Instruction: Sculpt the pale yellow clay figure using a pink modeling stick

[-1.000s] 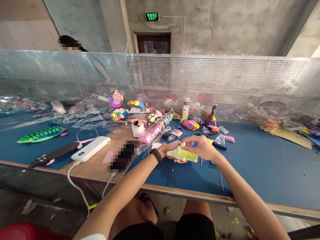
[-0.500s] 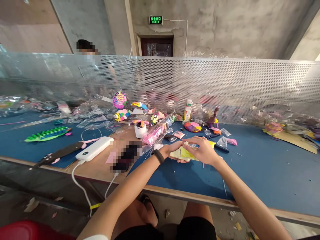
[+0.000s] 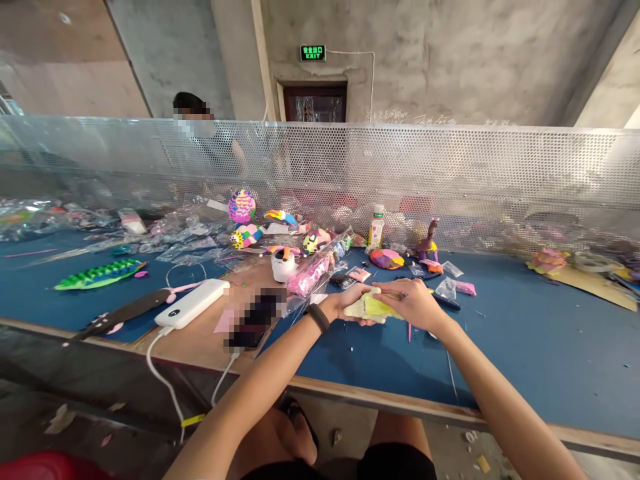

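A pale yellow and cream piece of modelling clay [image 3: 373,306] is held above the blue tabletop. My left hand [image 3: 351,297], with a dark band at the wrist, supports it from beneath and from the left, fingers curled under it. On its upper right side lies my right hand [image 3: 416,304], fingers bent and pressed against the yellow surface. Part of the clay is hidden by these fingers. Just beyond the hands are a colourful clay disc [image 3: 386,259] and small plastic packets [image 3: 447,288].
A white power bank [image 3: 194,305] and a phone [image 3: 255,320] lie to the left, cabled. Clay figures, including a green one [image 3: 100,274], and a bottle [image 3: 377,227] stand around. A perforated metal screen [image 3: 450,177] runs behind; a person is beyond it.
The view has tilted up slightly, so the scene sits lower. My right hand's fingers have shifted a little over the clay, which stays in my left hand.
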`<state>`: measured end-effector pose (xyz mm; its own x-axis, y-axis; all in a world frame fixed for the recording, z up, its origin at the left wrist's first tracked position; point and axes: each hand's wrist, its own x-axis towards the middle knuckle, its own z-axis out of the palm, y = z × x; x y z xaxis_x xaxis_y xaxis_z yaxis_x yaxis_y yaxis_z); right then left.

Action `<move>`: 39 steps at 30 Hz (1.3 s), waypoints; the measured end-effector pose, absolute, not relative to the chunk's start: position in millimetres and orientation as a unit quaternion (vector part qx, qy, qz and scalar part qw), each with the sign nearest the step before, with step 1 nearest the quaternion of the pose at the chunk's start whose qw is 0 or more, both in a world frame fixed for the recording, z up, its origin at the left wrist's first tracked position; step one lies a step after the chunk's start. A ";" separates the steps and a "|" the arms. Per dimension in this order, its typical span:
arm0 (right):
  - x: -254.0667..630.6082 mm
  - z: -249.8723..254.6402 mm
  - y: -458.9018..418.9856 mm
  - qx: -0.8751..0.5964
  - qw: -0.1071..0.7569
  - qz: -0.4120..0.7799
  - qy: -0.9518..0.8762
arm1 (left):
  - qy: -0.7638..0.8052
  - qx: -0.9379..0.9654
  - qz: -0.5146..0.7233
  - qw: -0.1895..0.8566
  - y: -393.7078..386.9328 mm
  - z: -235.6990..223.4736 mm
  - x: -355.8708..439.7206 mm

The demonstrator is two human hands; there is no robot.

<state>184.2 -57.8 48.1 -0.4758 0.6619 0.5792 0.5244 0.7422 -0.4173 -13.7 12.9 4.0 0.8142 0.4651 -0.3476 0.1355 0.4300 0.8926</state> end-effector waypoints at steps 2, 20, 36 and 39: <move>188.7 51.0 -56.2 -0.326 0.375 0.049 -0.867 | 0.294 0.520 0.158 0.786 10.6 2.6 -9.8; 192.7 18.9 -34.4 -0.372 0.371 0.001 -0.851 | 0.366 0.669 0.613 0.206 2.9 -1.0 -8.3; 172.3 13.5 -37.5 -0.361 0.487 0.416 -0.678 | 0.378 0.685 0.600 0.166 -0.5 3.5 -11.3; 164.0 10.6 -36.0 -0.363 0.518 0.503 -0.589 | 0.379 0.675 0.613 0.157 -1.1 3.8 -11.3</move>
